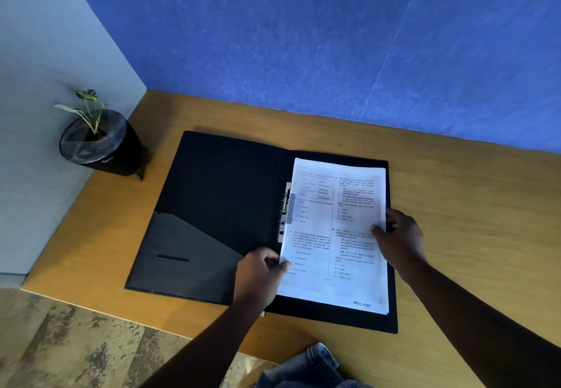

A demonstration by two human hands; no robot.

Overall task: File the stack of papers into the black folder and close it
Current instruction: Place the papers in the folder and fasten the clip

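The black folder [218, 205] lies open flat on the wooden desk. A stack of white printed papers [334, 235] rests on its right half, beside the metal clip [284, 211] at the spine. My left hand [258, 275] pinches the stack's lower left edge, thumb on top. At the right edge, my right hand [400, 235] grips the stack with its thumb on the page. The folder's left half shows an empty slanted pocket [188, 251].
A small potted plant [100, 141] in a black pot stands at the desk's far left corner. The blue wall runs along the back of the wooden desk [470, 205]. The desk's front edge meets patterned floor at lower left.
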